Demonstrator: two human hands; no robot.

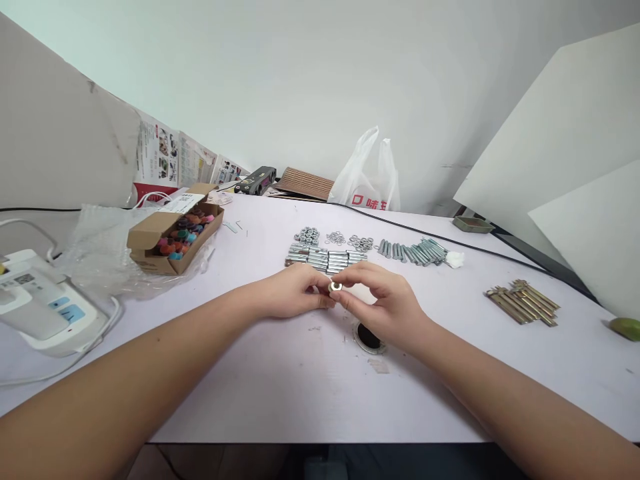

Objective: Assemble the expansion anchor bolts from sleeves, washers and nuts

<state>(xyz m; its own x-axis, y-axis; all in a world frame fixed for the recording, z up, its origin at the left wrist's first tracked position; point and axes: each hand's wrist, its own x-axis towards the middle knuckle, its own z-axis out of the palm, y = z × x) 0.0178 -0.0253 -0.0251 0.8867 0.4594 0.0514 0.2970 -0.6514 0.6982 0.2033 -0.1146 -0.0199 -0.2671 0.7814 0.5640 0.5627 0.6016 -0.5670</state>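
Note:
My left hand (pixel 293 293) and my right hand (pixel 383 303) meet over the middle of the white table (pixel 300 387), fingertips pinched together. Between them sits a small silver metal part (pixel 335 287), a nut or washer on what looks like a bolt mostly hidden by my fingers. Just behind my hands lie rows of metal sleeves (pixel 325 259), a pile of nuts (pixel 307 235), two piles of washers (pixel 350 241) and a row of bolts (pixel 413 251).
An open cardboard box (pixel 173 235) of coloured pieces lies at left on clear plastic. A white device (pixel 43 303) stands far left. Brass-coloured anchor bolts (pixel 523 302) lie at right. A round hole (pixel 369 337) is under my right hand. A white plastic bag (pixel 367 180) stands at the back.

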